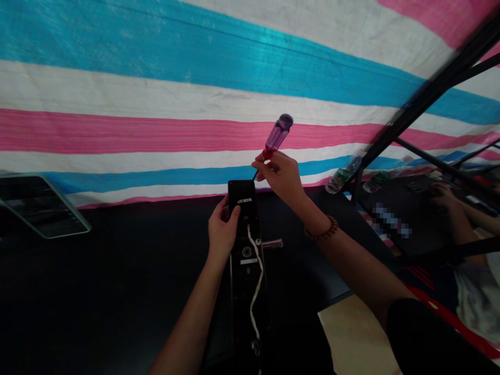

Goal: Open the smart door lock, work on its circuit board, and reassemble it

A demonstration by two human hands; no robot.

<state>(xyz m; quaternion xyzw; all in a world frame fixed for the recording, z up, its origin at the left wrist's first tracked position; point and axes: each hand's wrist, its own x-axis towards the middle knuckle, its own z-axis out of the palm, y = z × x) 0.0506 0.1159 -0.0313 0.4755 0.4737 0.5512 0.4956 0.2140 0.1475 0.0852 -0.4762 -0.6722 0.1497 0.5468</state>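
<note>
A long black door-lock panel (247, 260) lies lengthwise on the black table (97, 291), with a white cable (255, 281) running down its back. My left hand (221, 229) grips the panel's left edge near its far end, fingers wrapped on it. My right hand (280, 174) is closed round a screwdriver with a purple and red handle (278, 134). The handle tilts up and to the right, and its shaft points down at the panel's far right corner. A beaded bracelet (321, 230) sits on my right wrist.
A striped pink, white and blue tarp (156, 104) hangs behind the table. A framed dark panel (39, 205) lies at far left. A small pink-tipped tool (272, 243) lies right of the lock. Plastic bottles (344, 174) stand by a black frame post (422, 96). Another person's hand (443, 195) works at right.
</note>
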